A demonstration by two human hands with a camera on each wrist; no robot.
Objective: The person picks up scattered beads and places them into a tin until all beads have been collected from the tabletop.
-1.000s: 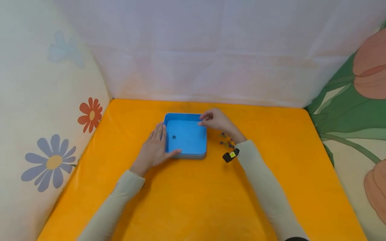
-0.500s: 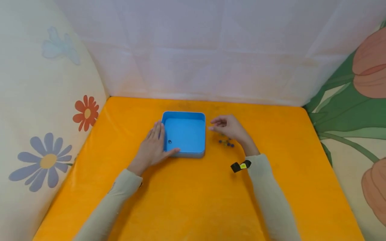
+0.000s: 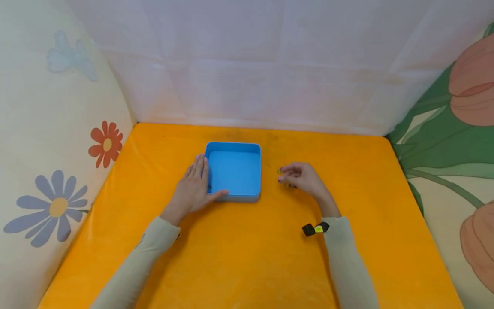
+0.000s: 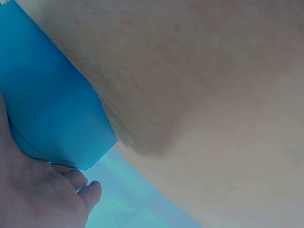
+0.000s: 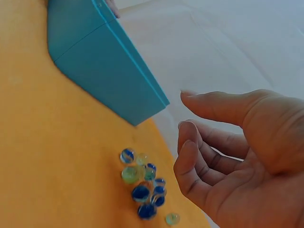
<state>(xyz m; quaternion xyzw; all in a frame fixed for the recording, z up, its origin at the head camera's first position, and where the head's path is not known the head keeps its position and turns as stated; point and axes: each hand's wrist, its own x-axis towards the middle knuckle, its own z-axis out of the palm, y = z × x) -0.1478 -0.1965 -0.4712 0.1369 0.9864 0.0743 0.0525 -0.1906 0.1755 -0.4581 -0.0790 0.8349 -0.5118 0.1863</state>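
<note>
Your left hand [image 3: 192, 186], fingers straight, touched the blue box [image 3: 236, 171] near the surface's [image 3: 247, 249] far edge; your right hand [image 3: 307, 178], thumb and bent fingers parted, hovered beside marbles [image 5: 141, 192] off the box's right edge.

A square blue box [image 3: 236, 171] with rounded corners stands upright on the table [image 3: 247, 249], its open side facing up; inside, at the near left corner, lies a small dark marble [image 3: 209, 187], too indistinct to show detail. To the right of the box, and apart from it, glass marbles [image 5: 140, 192] form a loose cluster, some deep blue, some pale green, at least one clear with a blue swirl. One pale green marble [image 5: 172, 218] rests slightly apart from the others.
</note>
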